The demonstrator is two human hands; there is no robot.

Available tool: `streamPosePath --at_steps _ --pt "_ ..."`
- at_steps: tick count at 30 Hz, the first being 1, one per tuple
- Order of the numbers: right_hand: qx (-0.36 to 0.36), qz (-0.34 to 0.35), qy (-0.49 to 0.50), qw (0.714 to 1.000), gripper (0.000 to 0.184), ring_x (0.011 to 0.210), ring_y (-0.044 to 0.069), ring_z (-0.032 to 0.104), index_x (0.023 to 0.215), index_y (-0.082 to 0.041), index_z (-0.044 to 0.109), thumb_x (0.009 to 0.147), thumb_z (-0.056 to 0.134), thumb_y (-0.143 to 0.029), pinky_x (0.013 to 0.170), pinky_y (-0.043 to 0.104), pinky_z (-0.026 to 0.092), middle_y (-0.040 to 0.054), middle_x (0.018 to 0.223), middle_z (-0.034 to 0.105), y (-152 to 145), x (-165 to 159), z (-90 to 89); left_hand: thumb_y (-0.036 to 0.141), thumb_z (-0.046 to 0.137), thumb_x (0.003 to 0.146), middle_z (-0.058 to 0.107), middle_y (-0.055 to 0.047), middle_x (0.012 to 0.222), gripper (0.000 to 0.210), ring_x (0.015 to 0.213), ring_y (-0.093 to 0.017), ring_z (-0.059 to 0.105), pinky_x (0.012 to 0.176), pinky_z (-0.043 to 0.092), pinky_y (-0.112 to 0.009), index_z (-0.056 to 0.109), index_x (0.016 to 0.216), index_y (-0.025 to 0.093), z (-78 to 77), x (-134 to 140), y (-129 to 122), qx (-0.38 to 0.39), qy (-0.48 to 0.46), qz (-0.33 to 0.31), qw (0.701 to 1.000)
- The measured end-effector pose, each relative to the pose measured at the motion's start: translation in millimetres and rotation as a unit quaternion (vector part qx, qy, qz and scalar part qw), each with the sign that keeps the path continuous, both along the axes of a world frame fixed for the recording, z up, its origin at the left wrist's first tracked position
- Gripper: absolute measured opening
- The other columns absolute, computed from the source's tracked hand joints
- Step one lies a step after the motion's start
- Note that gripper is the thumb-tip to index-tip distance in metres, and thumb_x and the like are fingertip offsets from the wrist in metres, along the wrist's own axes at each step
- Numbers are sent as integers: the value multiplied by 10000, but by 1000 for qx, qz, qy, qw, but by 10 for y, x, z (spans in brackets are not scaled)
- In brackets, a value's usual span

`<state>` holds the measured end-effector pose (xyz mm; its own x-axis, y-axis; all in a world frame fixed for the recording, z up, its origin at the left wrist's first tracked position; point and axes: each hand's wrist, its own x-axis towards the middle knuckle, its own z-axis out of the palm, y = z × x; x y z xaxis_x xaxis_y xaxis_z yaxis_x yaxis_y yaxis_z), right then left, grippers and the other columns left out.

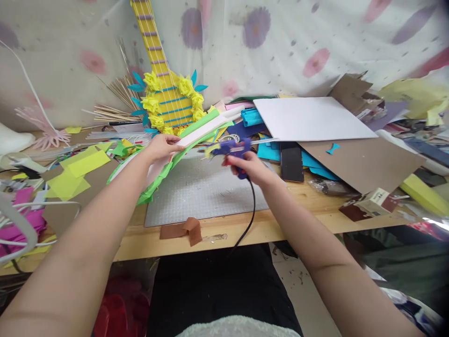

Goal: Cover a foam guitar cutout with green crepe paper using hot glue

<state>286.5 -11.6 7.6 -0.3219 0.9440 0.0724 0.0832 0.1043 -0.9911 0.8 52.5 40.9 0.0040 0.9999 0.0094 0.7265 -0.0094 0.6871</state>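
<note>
My right hand point(253, 169) grips a blue hot glue gun point(234, 149), its nozzle pointing left and its black cord hanging over the table edge. A white stick runs out of the back of the gun. My left hand point(163, 147) is closed on a long craft piece point(205, 128), white with bright green crepe paper along its edges, shaped somewhat like a guitar and held at a tilt. Under both hands lies a grey gridded cutting mat point(196, 196). The glue gun's tip is apart from the craft piece, to its right.
A yellow paper guitar point(175, 107) with paper flowers leans on the patterned curtain. White board point(308, 119), brown cardboard point(365, 161) and a phone point(291, 161) lie right. Yellow paper sheets point(87, 164) lie left. A folded brown strip point(180, 230) is by the front edge.
</note>
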Motion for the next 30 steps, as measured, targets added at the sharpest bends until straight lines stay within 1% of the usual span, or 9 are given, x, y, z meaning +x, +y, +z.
streamPosePath --at_steps 2,5,7,11,14,19,22,25,30 --pt "-51 42 -13 998 375 486 65 484 809 -157 647 699 710 -510 414 190 360 13 665 641 -44 -286 1 423 771 557 715 -39 1046 525 987 -227 633 904 471 -314 722 1019 179 -15 3 12 -6 -24 -5 1000" --pt "-78 40 -11 996 315 476 54 467 760 -165 615 722 702 -465 408 190 357 14 705 658 -49 -593 -63 434 812 503 721 -40 1013 541 975 -231 634 907 468 -320 735 972 176 -10 32 5 -5 -30 -7 1000" --pt "-78 26 -21 996 292 457 56 455 730 -171 597 742 689 -448 411 202 355 2 660 636 -27 -686 -121 432 824 487 721 -48 1011 571 968 -232 633 906 467 -322 735 986 168 -2 58 -17 -2 -20 -1 1000" --pt "-68 17 -77 995 315 428 65 437 698 -176 578 749 684 -468 409 217 341 -26 546 563 -5 -715 -231 409 819 496 722 -44 1003 598 941 -233 632 871 470 -318 729 1036 166 -2 101 -45 -17 -1 4 1000" --pt "-57 15 -101 993 358 431 66 441 694 -172 571 727 691 -508 413 220 344 -27 545 557 -21 -716 -291 418 822 488 725 -26 971 553 929 -238 629 824 466 -304 748 989 195 -1 115 -22 -34 2 0 999" --pt "-18 3 -62 998 405 454 58 444 730 -170 586 711 676 -564 440 215 361 -24 599 575 -34 -706 -319 463 783 552 709 8 810 366 859 -212 606 740 438 -283 772 851 252 69 115 75 -37 21 20 999" --pt "0 -13 -36 999 403 464 57 440 748 -171 593 707 677 -563 449 215 362 -18 629 583 -21 -678 -311 451 771 569 664 5 683 289 732 -176 584 676 423 -277 758 756 231 141 119 125 -28 -9 43 999" --pt "9 -16 -14 1000 407 487 66 448 761 -165 616 706 674 -564 464 218 364 -13 622 576 -14 -667 -306 442 769 562 627 -12 611 276 608 -150 547 614 411 -284 716 663 190 207 153 128 -30 -69 73 995" --pt "56 -43 -5 997 425 579 113 523 840 -161 672 703 677 -563 531 232 415 4 614 585 -16 -687 -319 388 767 558 606 -26 566 254 527 -139 519 528 390 -275 646 570 165 246 223 70 -51 -133 92 986"
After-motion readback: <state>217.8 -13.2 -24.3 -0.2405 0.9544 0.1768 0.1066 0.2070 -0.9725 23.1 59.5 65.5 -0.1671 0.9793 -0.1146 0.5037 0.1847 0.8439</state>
